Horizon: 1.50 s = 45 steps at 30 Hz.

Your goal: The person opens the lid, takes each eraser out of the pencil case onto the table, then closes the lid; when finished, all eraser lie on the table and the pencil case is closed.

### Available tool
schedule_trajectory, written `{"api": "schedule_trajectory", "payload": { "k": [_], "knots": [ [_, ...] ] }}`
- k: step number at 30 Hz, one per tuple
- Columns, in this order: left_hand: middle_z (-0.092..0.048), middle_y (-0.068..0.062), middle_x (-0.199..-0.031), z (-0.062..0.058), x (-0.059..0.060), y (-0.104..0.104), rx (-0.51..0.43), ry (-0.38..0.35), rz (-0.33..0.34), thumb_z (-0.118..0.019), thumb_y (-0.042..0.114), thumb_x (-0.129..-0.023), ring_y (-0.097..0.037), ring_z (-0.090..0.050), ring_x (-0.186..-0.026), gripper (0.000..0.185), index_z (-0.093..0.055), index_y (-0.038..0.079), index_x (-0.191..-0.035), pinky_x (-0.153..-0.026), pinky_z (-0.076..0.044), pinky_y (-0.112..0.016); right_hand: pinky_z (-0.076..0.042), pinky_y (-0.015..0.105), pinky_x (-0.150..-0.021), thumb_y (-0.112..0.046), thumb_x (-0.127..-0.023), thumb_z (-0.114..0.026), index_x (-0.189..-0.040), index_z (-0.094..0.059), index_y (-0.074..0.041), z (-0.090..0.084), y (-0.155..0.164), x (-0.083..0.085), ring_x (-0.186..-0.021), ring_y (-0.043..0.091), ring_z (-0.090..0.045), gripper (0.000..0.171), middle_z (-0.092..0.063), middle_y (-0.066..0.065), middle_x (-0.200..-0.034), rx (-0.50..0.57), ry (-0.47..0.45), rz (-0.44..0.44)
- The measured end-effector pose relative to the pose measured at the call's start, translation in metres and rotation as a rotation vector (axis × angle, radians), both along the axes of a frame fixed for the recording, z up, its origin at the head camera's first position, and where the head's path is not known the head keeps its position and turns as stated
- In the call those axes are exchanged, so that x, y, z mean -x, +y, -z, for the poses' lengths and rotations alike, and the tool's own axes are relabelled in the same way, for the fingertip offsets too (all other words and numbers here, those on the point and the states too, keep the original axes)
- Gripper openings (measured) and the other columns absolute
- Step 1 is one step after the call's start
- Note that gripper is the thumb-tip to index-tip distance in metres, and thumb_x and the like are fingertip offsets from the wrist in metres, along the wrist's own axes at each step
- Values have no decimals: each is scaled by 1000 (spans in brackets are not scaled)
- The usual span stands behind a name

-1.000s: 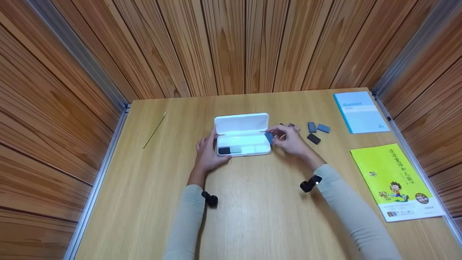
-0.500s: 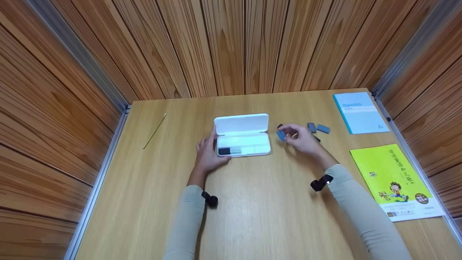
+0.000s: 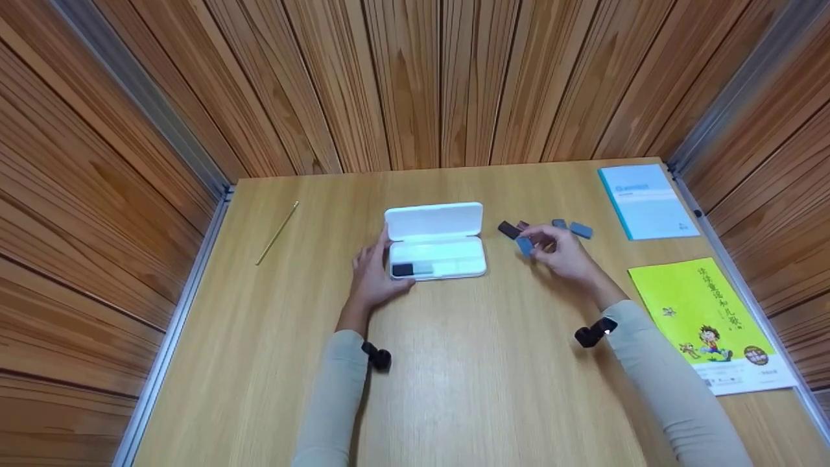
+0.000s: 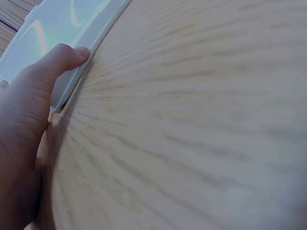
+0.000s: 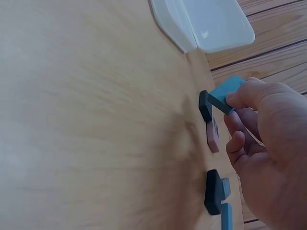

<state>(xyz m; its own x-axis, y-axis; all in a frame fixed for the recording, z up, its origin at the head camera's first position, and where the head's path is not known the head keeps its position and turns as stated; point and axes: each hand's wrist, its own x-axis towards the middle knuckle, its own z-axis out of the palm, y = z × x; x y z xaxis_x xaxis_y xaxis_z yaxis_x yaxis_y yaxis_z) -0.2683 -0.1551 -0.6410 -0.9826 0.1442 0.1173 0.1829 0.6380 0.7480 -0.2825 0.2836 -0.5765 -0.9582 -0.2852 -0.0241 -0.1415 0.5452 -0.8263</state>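
A white pencil case (image 3: 447,250) stands with its lid (image 3: 433,222) raised, a dark block (image 3: 403,270) at the left of its front compartment. My left hand (image 3: 372,275) grips the case's left end, thumb along the front edge; in the left wrist view the other fingers are mostly hidden. To the right of the case, my right hand (image 3: 563,254) pinches a blue eraser (image 5: 224,94) between thumb and fingers, above the table. Just past it lie a black eraser (image 3: 508,229) and a pinkish one (image 5: 212,135).
Right of these lie a grey-blue eraser (image 3: 559,223), a blue one (image 3: 581,229) and another black one (image 5: 213,191), which the right hand covers in the head view. A gold pencil (image 3: 277,233) lies at left. A pale blue notebook (image 3: 648,201) and yellow-green book (image 3: 707,311) lie at right.
My right hand has moved right, away from the case's right end, carrying the blue eraser towards the other erasers. My left hand has stayed on the case.
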Motion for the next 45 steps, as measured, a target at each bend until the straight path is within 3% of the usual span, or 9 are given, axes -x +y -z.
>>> {"api": "schedule_trajectory", "payload": {
  "k": [4,9,15,29,45],
  "knots": [
    [-60,-5,-169,0,0,0,0,0,1,-97,50,-81,-37,-46,-152,135,-12,30,-183,-134,-18,-63,-50,17,-89,5,-107,-65,-145,-72,-5,3,8,-3,-109,26,-60,40,-72,24,-147,3,14,-3],
    [-60,-5,-168,-1,0,-1,0,4,-4,-97,50,-81,-38,-45,-155,135,-12,29,-183,-135,-17,-64,-50,17,-84,5,-106,-67,-144,-71,-5,6,13,-6,-107,27,-58,40,-71,26,-131,-8,-23,-11],
    [-57,-4,-173,0,2,1,11,-4,-7,-97,53,-79,-39,-45,-155,136,-12,30,-183,-134,-17,-66,-50,17,-83,5,-105,-67,-144,-70,1,11,15,-7,-102,22,-59,39,-71,30,-126,16,-15,-43],
    [-58,-4,-172,-2,0,2,9,-18,-19,-97,51,-81,-39,-44,-155,136,-10,32,-183,-136,-14,-64,-48,12,-90,3,-107,-66,-149,-66,-2,18,17,-7,-114,31,-61,42,-68,28,-137,-43,-13,-10],
    [-60,-6,-169,1,1,1,0,-8,-4,-96,51,-80,-39,-46,-154,136,-11,28,-183,-137,-13,-66,-49,12,-87,4,-105,-71,-146,-69,-2,18,16,-8,-110,28,-62,41,-68,29,-141,-31,17,-3]
  ]
}}
